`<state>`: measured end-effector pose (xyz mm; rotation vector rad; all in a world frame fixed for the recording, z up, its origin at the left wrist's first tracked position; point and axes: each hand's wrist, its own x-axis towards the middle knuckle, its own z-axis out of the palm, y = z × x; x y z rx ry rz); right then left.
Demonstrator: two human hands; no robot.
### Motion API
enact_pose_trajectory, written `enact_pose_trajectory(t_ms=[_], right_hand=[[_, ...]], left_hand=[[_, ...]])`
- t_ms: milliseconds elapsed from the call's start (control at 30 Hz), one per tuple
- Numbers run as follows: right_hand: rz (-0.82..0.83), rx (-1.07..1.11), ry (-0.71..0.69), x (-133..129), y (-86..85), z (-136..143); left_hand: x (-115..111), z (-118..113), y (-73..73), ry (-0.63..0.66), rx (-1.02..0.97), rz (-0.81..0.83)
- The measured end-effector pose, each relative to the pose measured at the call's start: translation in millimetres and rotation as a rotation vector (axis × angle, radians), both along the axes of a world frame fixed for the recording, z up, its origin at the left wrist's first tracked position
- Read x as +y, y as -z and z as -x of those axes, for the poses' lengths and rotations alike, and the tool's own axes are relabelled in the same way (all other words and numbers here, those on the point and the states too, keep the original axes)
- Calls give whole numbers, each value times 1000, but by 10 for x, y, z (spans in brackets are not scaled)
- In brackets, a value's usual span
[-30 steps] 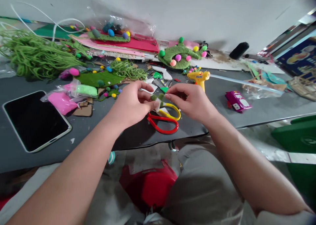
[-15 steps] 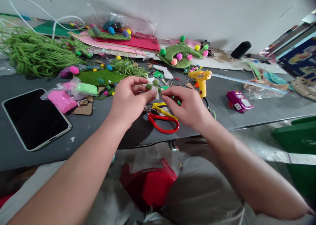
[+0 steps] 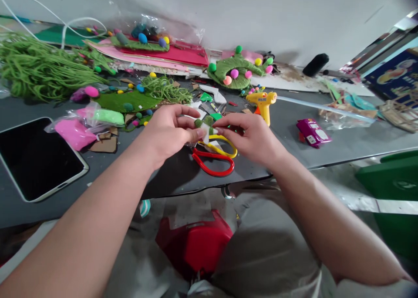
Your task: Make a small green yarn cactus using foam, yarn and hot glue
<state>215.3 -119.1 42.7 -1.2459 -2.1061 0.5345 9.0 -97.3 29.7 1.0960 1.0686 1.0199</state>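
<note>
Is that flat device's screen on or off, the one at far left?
Off, it seems: the flat device's screen is plain black, with nothing lit.

The craft piece [image 3: 205, 130] is between the hands [image 3: 168, 132] [image 3: 256, 137], over scissors [image 3: 214, 155] on the tabletop [image 3: 287, 139]; glue gun [image 3: 264, 101] behind, to the right; yarn [image 3: 45, 71] back left.

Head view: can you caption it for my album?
Left hand holds a small green-and-white piece, right hand at its edge, near scissors.
</note>
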Motion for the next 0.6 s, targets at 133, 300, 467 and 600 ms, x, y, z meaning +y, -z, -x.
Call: enact_pose_trajectory(t_ms=[133, 300, 467, 600], right_hand=[[-47, -106, 37, -35, -32, 0], [28, -114, 133, -90, -20, 91], [7, -76, 175, -94, 15, 150], [-23, -35, 142, -110, 32, 171]], left_hand=[[-9, 8, 39, 50, 175, -71], [-53, -21, 52, 57, 273, -217], [-89, -78, 63, -104, 282, -310], [-77, -110, 51, -188, 117, -200]])
